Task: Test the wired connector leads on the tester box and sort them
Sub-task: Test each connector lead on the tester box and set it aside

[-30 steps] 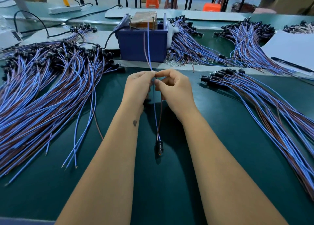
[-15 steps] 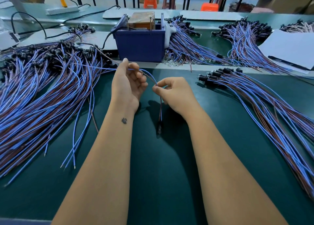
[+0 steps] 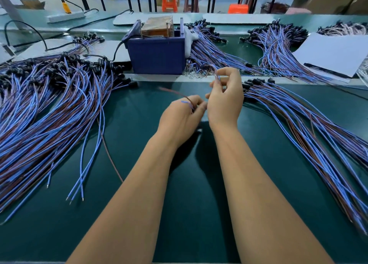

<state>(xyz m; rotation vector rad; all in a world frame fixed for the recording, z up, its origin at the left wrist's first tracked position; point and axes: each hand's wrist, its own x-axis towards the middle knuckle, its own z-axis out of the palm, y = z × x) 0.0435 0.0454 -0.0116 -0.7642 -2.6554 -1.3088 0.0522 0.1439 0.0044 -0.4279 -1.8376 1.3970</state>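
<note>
Your left hand (image 3: 183,114) pinched the loose wire ends of one lead (image 3: 175,93), the brown strand trailing up and left from your fingers. Your right hand (image 3: 225,98), raised just beside it, gripped the same lead's blue and brown wires in curled fingers. Both hands hovered over the green worktop (image 3: 139,144), between the large left pile (image 3: 49,108) and the right pile (image 3: 308,124), with the blue tester box (image 3: 157,54) behind them.
</note>
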